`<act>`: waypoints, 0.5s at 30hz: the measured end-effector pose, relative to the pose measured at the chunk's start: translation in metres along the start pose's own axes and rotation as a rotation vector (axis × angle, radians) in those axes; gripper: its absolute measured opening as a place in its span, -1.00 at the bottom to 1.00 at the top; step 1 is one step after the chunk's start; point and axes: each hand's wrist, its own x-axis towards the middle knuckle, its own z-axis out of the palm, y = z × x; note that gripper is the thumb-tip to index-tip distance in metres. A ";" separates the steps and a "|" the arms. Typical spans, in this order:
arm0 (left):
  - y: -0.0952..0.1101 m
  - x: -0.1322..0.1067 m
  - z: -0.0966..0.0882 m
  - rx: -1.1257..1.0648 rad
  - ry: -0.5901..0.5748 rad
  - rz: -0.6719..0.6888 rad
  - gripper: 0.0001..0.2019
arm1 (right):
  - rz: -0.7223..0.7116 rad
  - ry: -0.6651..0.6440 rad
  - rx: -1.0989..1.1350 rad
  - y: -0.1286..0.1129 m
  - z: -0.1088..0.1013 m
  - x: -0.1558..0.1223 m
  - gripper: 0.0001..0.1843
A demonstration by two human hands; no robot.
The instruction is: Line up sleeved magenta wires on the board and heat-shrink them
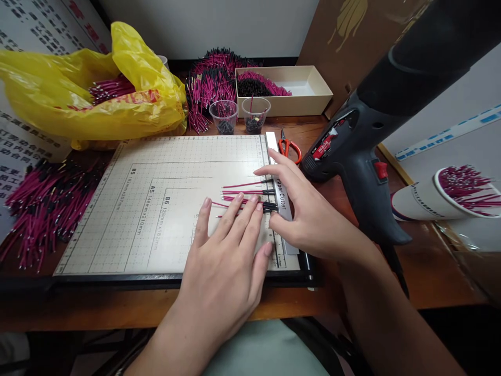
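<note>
**Two hands flat on a row of thin magenta wires**

Two hands of mine show in the head view, both on the beige gridded paper-cutter board (pixel 156 219). My left hand (pixel 223 261) lies palm down on the board's right half. Its fingers are straight and slightly apart, gripping nothing, and their tips press on the short magenta wires with black sleeved ends (pixel 242 192). These wires lie side by side across the board, with their black ends against the silver metal guide bar (pixel 282 203) on the board's right edge.

My right hand (pixel 309 219) reaches in from the board's right side. Its fingers are stretched out and loosely together over the black wire ends, its thumb rests low on the bar, and nothing is clamped.

Just right of the board stands a black heat gun (pixel 352 151). Red-handled scissors (pixel 289 148) lie at the board's far right corner. Beyond its far edge sit two clear plastic cups (pixel 224 116) and a shallow cardboard box (pixel 309 89). A crumpled yellow plastic bag (pixel 90 94) sits at its far left, and a loose heap of magenta wires (pixel 43 209) lies to its left.
</note>
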 end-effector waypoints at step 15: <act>0.003 -0.003 0.004 0.035 0.029 0.002 -0.48 | 0.052 -0.038 0.043 0.002 -0.004 0.001 -0.36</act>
